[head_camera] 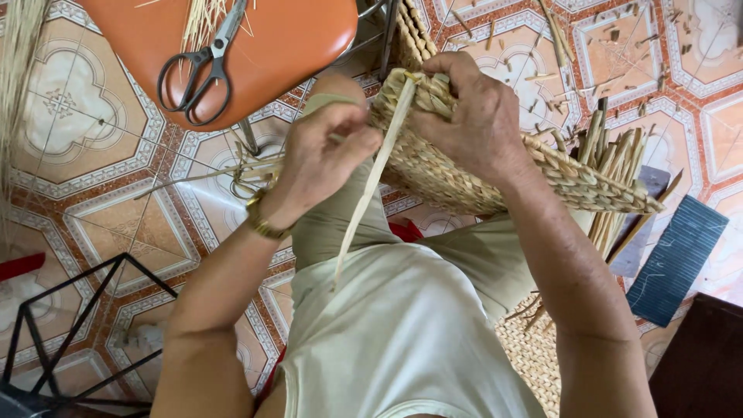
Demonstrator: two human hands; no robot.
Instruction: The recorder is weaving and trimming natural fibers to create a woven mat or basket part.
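Observation:
A woven straw basket (464, 174) rests on my lap, its rim turned toward me. My right hand (468, 116) grips the basket's upper edge from the right. My left hand (329, 155) pinches a flat pale straw strand (371, 182) that runs from the basket's top corner down over my knee. A gold bracelet sits on my left wrist. Loose straw ends stick out of the basket's far right side.
Black-handled scissors (197, 73) lie with some straw on an orange stool seat (286, 39) at top left. A black metal frame (70, 325) stands at lower left. A dark ribbed mat (677, 259) and straw scraps lie on the patterned tile floor at right.

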